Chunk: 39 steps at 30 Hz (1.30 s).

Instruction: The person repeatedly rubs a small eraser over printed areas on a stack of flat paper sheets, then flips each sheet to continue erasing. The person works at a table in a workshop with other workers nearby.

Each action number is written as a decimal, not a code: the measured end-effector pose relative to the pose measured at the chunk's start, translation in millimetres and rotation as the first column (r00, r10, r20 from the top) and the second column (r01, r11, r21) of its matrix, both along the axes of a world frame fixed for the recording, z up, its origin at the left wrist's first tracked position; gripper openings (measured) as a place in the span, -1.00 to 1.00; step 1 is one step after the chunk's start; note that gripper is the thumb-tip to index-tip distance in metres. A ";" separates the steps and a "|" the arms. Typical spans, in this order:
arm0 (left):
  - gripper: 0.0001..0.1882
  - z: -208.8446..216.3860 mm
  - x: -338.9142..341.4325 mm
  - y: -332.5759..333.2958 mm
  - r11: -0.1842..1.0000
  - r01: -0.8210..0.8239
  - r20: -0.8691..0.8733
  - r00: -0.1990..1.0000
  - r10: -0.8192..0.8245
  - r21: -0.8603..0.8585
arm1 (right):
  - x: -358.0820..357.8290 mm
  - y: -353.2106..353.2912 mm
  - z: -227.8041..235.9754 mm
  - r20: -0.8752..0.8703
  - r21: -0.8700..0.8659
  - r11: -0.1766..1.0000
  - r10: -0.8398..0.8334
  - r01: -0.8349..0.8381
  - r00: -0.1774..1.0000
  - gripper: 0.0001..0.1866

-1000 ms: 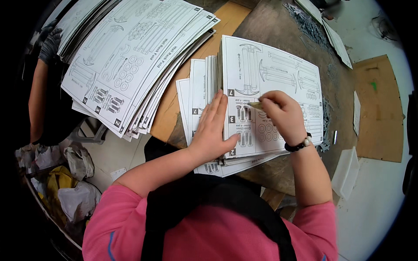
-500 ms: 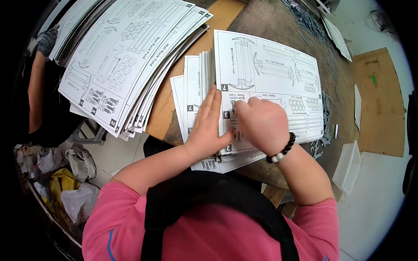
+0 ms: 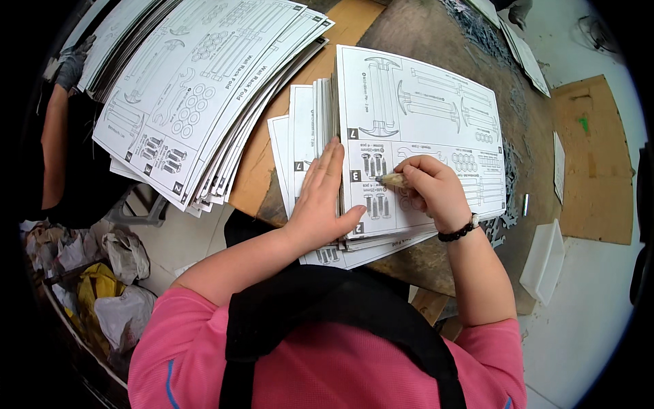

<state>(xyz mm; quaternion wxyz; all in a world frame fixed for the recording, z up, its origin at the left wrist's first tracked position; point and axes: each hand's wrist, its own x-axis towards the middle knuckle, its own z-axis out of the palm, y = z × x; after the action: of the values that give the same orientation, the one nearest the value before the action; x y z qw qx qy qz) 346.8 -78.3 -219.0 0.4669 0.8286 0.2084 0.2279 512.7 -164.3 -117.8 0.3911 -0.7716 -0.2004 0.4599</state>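
A thick stack of printed white cards point(image 3: 449, 82), showing line drawings of bolts, rings and long parts, lies before me. My left hand point(image 3: 319, 194) rests against its left edge with the fingers stretched out and the thumb over the near corner. In my right hand point(image 3: 436, 187) is a short tool point(image 3: 396, 179) with a pale, tapered handle and a small dark tip. Its tip is at the bolt drawings on the top card; whether it touches the paper I cannot tell. More cards point(image 3: 298, 123) stick out unevenly beneath and left of the stack.
At the left stands a taller fanned pile of similar cards point(image 3: 204, 75); another person's gloved hand point(image 3: 71, 65) is at its far side. Small grey metal pieces point(image 3: 484, 34) lie along the table's right side. A white tray point(image 3: 543, 262) and cardboard point(image 3: 593, 160) are further right.
My right hand has turned and drawn back to the right, uncovering the bolt drawings and the tool. My left hand stays nearly in place. A grey shape has appeared at the upper right.
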 end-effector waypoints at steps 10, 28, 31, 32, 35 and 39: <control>-0.06 -4.1 1.7 -3.1 1.000 -0.022 0.030 0.999 0.023 -0.013 | -20.7 9.6 0.1 0.845 -0.126 0.813 0.389 -0.568 0.368 -0.83; -0.06 -7.4 2.9 -5.2 0.999 -0.034 0.049 0.998 0.034 -0.004 | -38.3 2.8 1.8 0.888 -0.410 0.749 0.458 -0.520 -0.040 -0.86; -0.05 -6.7 1.6 -3.1 0.999 -0.032 0.061 0.998 0.031 0.010 | -24.8 0.9 -0.4 0.853 -0.205 0.859 0.392 -0.469 0.345 -0.89; -0.05 -4.2 1.3 -2.7 1.000 -0.029 0.056 0.998 0.029 0.010 | -13.9 -1.8 -1.9 0.742 0.003 0.924 0.255 -0.383 0.620 -0.87; -0.05 5.7 -7.4 -6.4 1.000 -0.003 0.001 1.000 0.003 0.026 | -19.8 -17.5 1.8 0.446 0.078 0.964 0.193 -0.253 0.874 -0.81; -0.04 0.5 -7.1 -8.9 0.998 0.023 0.022 0.999 -0.025 0.065 | -22.0 -18.0 -2.7 0.299 0.019 0.990 0.127 -0.139 0.946 -0.79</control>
<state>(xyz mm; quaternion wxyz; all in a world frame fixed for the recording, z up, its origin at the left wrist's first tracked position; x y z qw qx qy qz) 339.7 -87.1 -218.4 0.4448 0.8431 0.1856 0.2386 490.7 -182.4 -120.5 0.3399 -0.8086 -0.3175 0.3602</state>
